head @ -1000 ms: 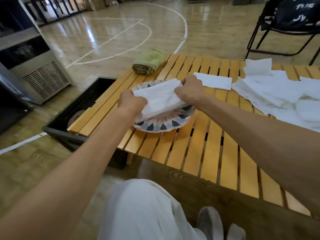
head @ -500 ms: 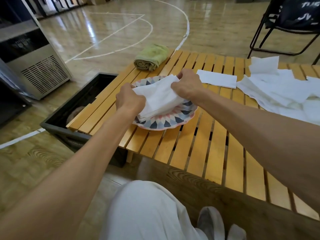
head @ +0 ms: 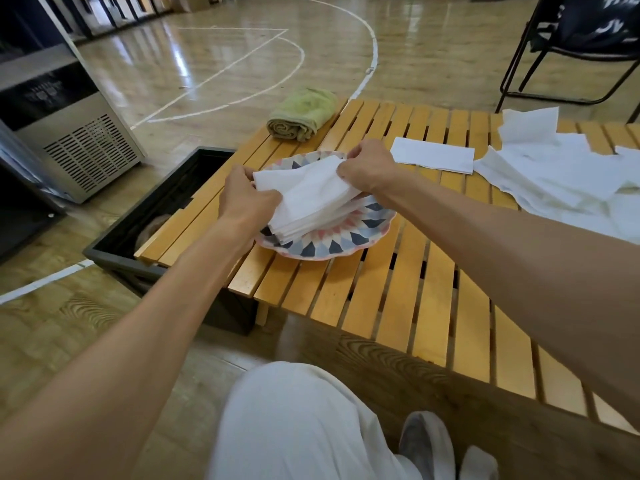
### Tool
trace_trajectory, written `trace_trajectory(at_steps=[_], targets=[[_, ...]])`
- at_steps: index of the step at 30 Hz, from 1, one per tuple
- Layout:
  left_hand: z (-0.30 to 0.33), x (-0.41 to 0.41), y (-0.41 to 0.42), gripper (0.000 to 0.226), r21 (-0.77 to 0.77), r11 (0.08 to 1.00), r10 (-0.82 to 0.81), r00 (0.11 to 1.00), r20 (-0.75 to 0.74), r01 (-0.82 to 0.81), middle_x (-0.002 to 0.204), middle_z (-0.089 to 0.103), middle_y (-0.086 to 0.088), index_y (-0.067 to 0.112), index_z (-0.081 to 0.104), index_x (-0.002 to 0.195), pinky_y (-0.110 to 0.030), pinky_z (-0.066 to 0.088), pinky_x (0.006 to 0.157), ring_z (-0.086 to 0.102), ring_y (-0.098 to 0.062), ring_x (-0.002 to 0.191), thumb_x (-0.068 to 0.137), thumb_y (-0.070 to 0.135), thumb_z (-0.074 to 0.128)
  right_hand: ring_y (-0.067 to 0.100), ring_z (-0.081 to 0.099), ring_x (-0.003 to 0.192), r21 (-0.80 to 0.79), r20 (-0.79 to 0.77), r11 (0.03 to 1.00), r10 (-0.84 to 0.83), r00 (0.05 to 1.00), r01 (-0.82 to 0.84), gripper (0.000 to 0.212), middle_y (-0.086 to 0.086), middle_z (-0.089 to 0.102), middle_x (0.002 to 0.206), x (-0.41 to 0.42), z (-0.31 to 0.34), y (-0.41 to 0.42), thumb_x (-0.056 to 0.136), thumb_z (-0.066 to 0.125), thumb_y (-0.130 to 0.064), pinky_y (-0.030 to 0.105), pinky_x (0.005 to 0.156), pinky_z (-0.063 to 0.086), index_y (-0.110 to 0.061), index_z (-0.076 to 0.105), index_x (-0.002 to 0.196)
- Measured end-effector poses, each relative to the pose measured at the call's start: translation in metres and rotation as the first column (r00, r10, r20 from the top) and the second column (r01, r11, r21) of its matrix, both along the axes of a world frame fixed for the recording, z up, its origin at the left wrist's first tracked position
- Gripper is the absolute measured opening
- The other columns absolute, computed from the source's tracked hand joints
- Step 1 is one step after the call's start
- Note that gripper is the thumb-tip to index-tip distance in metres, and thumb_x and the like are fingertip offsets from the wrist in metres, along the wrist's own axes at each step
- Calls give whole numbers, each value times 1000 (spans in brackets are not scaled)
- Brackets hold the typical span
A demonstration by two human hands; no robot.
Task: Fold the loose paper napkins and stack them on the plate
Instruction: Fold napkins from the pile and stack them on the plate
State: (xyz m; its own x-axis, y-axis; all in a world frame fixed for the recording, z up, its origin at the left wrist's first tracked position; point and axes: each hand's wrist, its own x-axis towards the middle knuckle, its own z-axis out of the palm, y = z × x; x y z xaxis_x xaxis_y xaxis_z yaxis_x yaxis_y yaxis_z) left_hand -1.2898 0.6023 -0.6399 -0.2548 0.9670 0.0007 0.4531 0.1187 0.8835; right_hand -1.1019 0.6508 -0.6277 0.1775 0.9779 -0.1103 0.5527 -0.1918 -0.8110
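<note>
Both grips are closed on the same white napkin [head: 311, 188]: the left hand [head: 247, 199] pinches its near-left edge with fingers curled over the paper, and the right hand [head: 367, 164] pinches its far-right corner between thumb and fingers. Stretched between the two hands, the napkin sits tilted, its left end lower, and lies across the top of a stack of folded napkins [head: 311, 221] on the patterned plate [head: 346, 242]. That plate, with a scalloped rim and a ring of blue, pink and dark triangles, stands near the left end of a slatted wooden counter [head: 398, 289], close to the counter's left edge. One folded napkin [head: 434, 159] lies flat on the slats just to the right of the right hand, apart from the plate. Further right, a heap of loose napkins [head: 561, 174] spreads over the counter's right part, overlapping one another, with one corner sticking up toward the back. A rolled green towel [head: 301, 114] rests at the far-left corner of the counter, behind the plate. Beside the counter's left edge stands a dark open bin [head: 166, 209] on the wooden floor; something pale shows inside it, too hidden to tell what. A grey machine with a vent grille [head: 79, 150] stands further left, and a black folding chair [head: 568, 50] is behind the counter at the upper right. The person's knee in pale trousers [head: 294, 420] shows at the bottom of the view.
</note>
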Motion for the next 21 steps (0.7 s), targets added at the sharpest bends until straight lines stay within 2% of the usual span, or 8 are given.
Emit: trace_trajectory(at_steps=[3, 6, 9, 12, 14, 16, 19, 21], targets=[[-4, -2, 1, 49, -20, 999, -42, 994, -101, 40, 117, 53, -3, 22, 43, 126, -34, 59, 64, 58, -21, 101, 87, 9, 69, 20, 52, 88, 6, 87, 1000, 26, 996, -27, 29, 7, 56, 109, 0, -8, 0, 94, 58, -15, 29, 70, 48, -9, 55, 123], [-4, 2, 3, 56, -37, 996, -87, 947, -308, 80, 127, 49, -8, 18, 40, 135, -39, 60, 75, 55, -25, 109, 87, 13, 70, 22, 52, 94, 46, 163, 998, 42, 986, -50, 31, 7, 56, 114, 2, -15, 0, 94, 59, -15, 32, 78, 49, -9, 53, 124], [-7, 5, 2, 62, 6, 996, -68, 842, -536, 85, 139, 38, -11, 16, 37, 141, -33, 52, 82, 48, -28, 120, 88, 18, 70, 25, 53, 95, 116, 331, 989, 53, 942, -96, 30, 9, 56, 116, 2, -20, -4, 95, 58, -21, 35, 80, 49, -12, 51, 123], [-13, 6, 2, 60, 148, 947, -80, 659, -748, 283, 154, 28, -9, 18, 35, 146, -42, 37, 111, 31, -28, 140, 94, 26, 62, 29, 51, 116, 269, 609, 932, 32, 792, -244, 38, 10, 54, 131, 0, -24, -8, 98, 53, -30, 42, 99, 43, -15, 50, 133], [-19, 11, 5, 56, 69, 888, -192, 503, -843, 454, 161, 21, -7, 19, 29, 151, -45, 21, 121, 17, -26, 149, 100, 32, 49, 28, 40, 136, 256, 673, 877, 140, 726, -407, 47, 8, 44, 150, -2, -27, -10, 101, 45, -35, 45, 113, 33, -18, 42, 145], [-26, 15, 9, 55, -96, 865, -325, 406, -854, 492, 164, 14, -8, 19, 21, 153, -47, 13, 123, 8, -26, 151, 104, 38, 34, 26, 22, 150, 131, 685, 853, 290, 668, -505, 54, 6, 25, 164, -4, -33, -10, 105, 35, -39, 48, 122, 20, -22, 29, 155], [-32, 16, 15, 59, -297, 856, -469, 396, -789, 422, 166, -2, -7, 17, 3, 157, -44, 1, 122, -5, -25, 152, 106, 42, 18, 24, 3, 155, -60, 647, 863, 416, 639, -502, 57, 5, 6, 169, -5, -42, -9, 108, 23, -42, 45, 125, 7, -23, 14, 160], [-32, 18, 17, 60, -334, 850, -494, 392, -776, 408, 166, -7, -6, 17, -2, 157, -43, -1, 122, -7, -23, 152, 106, 43, 16, 23, -1, 155, -96, 616, 865, 440, 653, -492, 57, 5, 2, 169, -5, -44, -10, 108, 20, -42, 44, 125, 6, -23, 10, 161]])
